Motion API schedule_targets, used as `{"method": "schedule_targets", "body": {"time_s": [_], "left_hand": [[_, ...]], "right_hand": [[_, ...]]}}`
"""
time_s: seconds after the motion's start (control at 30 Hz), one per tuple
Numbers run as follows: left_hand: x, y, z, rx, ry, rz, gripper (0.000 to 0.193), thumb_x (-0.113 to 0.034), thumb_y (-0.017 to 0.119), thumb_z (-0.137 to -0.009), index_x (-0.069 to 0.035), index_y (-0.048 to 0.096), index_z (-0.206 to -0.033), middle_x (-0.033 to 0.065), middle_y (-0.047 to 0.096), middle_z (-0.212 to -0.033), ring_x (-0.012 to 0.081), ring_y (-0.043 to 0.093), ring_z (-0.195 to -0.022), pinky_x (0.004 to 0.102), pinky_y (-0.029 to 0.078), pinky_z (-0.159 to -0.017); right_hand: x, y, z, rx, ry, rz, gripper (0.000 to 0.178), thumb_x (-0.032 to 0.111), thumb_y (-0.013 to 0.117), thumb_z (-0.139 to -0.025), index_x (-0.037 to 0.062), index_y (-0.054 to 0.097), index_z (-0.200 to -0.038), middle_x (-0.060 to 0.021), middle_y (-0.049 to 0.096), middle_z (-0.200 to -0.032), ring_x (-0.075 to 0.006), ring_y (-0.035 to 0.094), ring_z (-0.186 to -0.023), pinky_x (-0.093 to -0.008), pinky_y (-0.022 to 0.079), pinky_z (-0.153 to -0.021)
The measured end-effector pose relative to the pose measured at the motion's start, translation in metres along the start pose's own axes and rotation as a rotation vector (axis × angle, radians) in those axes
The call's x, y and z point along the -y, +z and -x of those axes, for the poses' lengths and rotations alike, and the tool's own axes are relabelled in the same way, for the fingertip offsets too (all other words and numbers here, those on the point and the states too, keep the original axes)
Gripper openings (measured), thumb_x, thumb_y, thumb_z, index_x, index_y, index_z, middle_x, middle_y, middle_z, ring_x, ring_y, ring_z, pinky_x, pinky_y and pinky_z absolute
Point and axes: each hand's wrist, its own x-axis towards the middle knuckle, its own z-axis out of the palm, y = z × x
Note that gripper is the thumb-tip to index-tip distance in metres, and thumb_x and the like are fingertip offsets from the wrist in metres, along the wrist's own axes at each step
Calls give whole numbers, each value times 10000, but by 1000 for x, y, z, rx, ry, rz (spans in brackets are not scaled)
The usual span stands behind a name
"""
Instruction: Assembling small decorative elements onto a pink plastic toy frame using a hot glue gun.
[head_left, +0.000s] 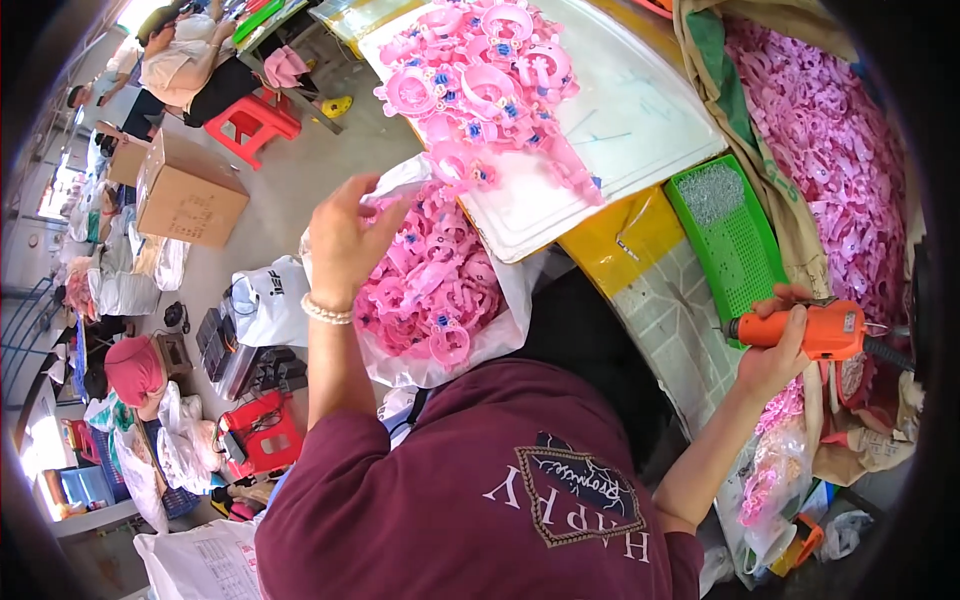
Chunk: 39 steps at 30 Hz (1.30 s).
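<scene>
Gripping an orange power tool [835, 332] in right hand [775, 350], clamped round it, near the close end of a green basket [738, 255] bearing small metal pieces [712, 195]. Reaching with left hand [350, 240] to the rim of a white bag [405, 373] — can't tell if pinching it or merely beside it. Working with hands well apart. Seeing pink plastic parts [430, 290] heaped in that bag, piled on the white tabletop [655, 100], and filling the big sack [790, 215] on the right.

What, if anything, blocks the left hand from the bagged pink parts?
Nothing visible: the left hand is at the open mouth of the bag, and the pink parts lie uncovered inside.
</scene>
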Motion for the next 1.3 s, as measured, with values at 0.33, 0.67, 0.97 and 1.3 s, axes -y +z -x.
{"method": "schedule_targets", "body": {"time_s": [0.33,0.67,0.97,1.3], "left_hand": [[0,57,-19,-26,-297,265,471,-437,677,-766,26,634,-839,83,619,-636,134,573,-567,277,462,-567],[-1,81,-24,-73,-453,717,259,-247,657,-821,-2,618,-748,-3,558,-602,58,478,-494,199,380,-449],[-3,78,-19,-14,-487,895,156,-188,585,-843,-43,620,-798,11,581,-647,76,522,-513,214,451,-474],[-37,89,-12,80,-370,1055,169,-152,541,-872,-33,619,-779,41,640,-709,66,519,-523,203,436,-505]], "right_hand": [[-8,-8,1,32,9,17,365,210,547,-858,-47,441,-1095,-136,550,-911,-168,534,-661,-325,489,-657],[-9,-8,-1,21,6,15,364,223,556,-855,-46,443,-1072,-134,550,-903,-166,537,-660,-326,489,-637],[-9,-12,-3,11,-10,28,412,212,562,-855,-39,400,-1140,-159,553,-941,-177,552,-659,-337,483,-658],[-8,-11,0,-15,-6,5,463,198,572,-854,-24,358,-1198,-171,556,-959,-182,567,-659,-326,471,-672]]}}
